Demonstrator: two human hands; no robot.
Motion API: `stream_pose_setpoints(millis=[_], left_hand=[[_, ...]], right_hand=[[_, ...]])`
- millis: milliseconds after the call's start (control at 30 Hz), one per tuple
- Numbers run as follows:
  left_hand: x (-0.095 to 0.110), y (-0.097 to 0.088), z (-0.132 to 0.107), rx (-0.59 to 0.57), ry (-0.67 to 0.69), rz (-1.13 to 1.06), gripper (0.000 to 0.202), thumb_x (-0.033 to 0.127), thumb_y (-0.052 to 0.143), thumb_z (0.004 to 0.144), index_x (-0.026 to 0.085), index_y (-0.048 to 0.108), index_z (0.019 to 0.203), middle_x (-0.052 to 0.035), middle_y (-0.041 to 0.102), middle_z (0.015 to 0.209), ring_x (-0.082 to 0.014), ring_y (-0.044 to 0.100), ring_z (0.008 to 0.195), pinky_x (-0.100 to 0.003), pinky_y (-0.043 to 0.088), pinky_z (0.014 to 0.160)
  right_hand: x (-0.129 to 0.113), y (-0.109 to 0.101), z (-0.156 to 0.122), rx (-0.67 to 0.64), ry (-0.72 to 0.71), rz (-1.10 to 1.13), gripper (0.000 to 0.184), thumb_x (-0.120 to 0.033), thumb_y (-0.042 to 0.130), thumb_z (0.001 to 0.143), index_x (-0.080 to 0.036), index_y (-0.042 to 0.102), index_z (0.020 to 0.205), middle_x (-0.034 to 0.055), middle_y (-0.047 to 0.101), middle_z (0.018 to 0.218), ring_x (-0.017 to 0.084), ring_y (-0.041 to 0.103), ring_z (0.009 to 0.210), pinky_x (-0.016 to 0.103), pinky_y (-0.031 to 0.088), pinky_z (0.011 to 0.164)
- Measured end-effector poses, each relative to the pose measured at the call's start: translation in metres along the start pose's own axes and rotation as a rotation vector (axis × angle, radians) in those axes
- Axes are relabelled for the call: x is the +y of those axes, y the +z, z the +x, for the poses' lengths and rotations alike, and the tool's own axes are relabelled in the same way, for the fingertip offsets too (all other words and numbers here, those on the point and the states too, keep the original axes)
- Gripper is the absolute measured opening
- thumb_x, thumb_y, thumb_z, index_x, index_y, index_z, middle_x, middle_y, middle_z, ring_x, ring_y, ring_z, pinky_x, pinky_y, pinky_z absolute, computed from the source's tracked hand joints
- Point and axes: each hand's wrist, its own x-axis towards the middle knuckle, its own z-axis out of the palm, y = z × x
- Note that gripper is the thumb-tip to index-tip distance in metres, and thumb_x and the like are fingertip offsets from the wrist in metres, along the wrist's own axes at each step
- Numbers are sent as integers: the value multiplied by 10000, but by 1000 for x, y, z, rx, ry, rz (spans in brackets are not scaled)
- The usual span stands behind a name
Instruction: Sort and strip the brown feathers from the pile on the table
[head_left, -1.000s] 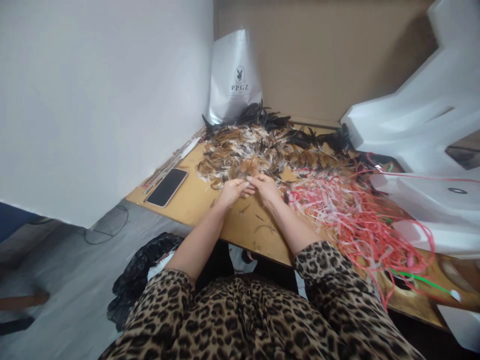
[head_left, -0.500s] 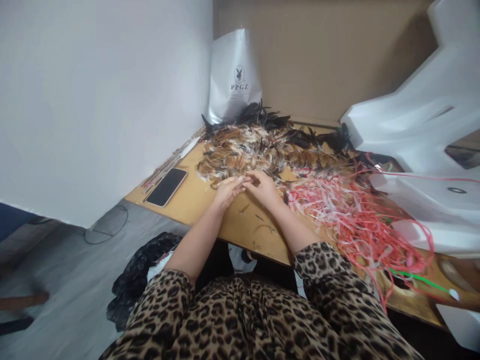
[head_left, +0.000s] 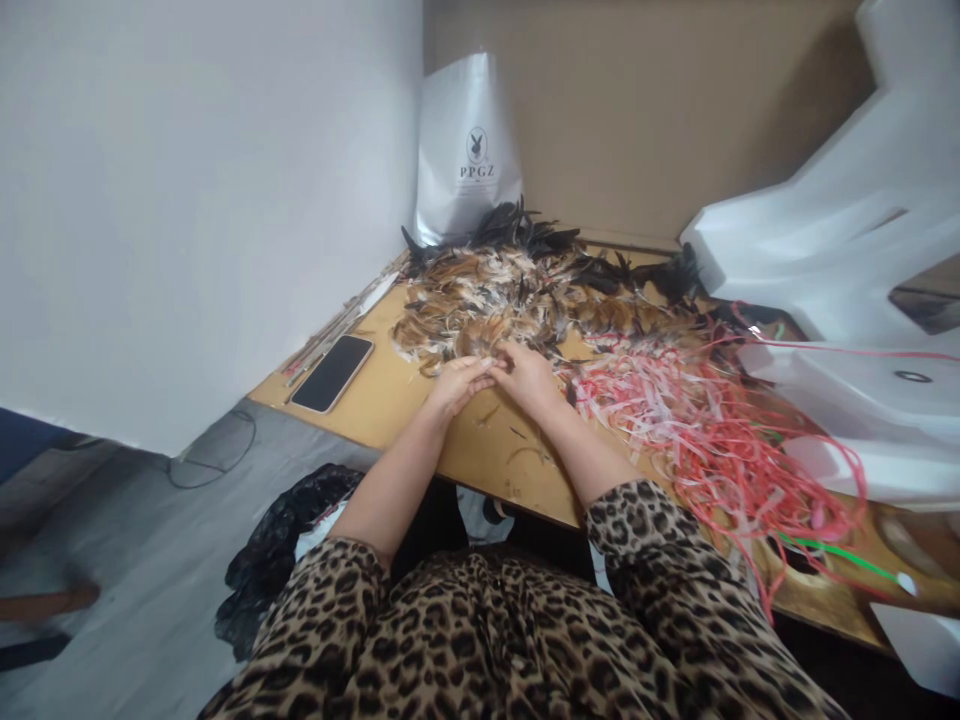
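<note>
My left hand [head_left: 457, 385] and my right hand [head_left: 531, 374] meet at the near edge of a big heap of brown, white and black feathers [head_left: 517, 295] on a wooden table [head_left: 390, 405]. The fingertips of both hands pinch together at the feathers, apparently on a small bunch, though what lies between the fingers is too small to make out. A tangle of red and pink plastic strips [head_left: 697, 425] lies just right of my right hand.
A black phone [head_left: 334, 373] lies face up at the table's left, beside thin sticks [head_left: 337, 325]. A white PPGZ bag [head_left: 469, 150] stands at the back. White foam pieces [head_left: 840, 250] crowd the right. A black plastic bag [head_left: 277, 545] sits on the floor.
The hands stayed at the feather heap's edge; their fingers shifted slightly, drawing closer together over the feathers. The view barely moved.
</note>
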Motion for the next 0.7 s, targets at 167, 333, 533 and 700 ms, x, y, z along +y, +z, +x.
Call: stream_pose_setpoints(millis=[167,333,533,700], left_hand=[[4,-4,3,157,104,-82,187,246,668,710,99,658,825,-116,686,936,-155,650,844,-248,471,767],[9,-9,6,298,158,-159,144,227,619,759,113,635,845,-109,683,956,-145,655,844,-215,469,718],[10,-7,6,332,134,-156,133,219,599,776,112,628,851,-108,683,956,-132,658,808,-203,466,690],[9,-4,5,304,118,-145,135,215,600,775,111,632,856,-101,690,925,-117,657,773,-191,465,666]], right_hand=[[16,-4,6,42,30,169,290,-299,577,740,-173,634,996,52,669,860,159,595,728,274,444,722],[35,-9,9,-27,115,112,160,-255,544,742,-185,684,777,42,678,807,168,595,752,276,434,729],[24,-12,6,-138,97,-49,182,-278,520,753,-209,687,780,33,672,827,164,584,775,261,403,723],[-4,-12,3,-245,251,-156,336,-490,494,758,-213,683,763,49,678,788,176,597,727,259,399,646]])
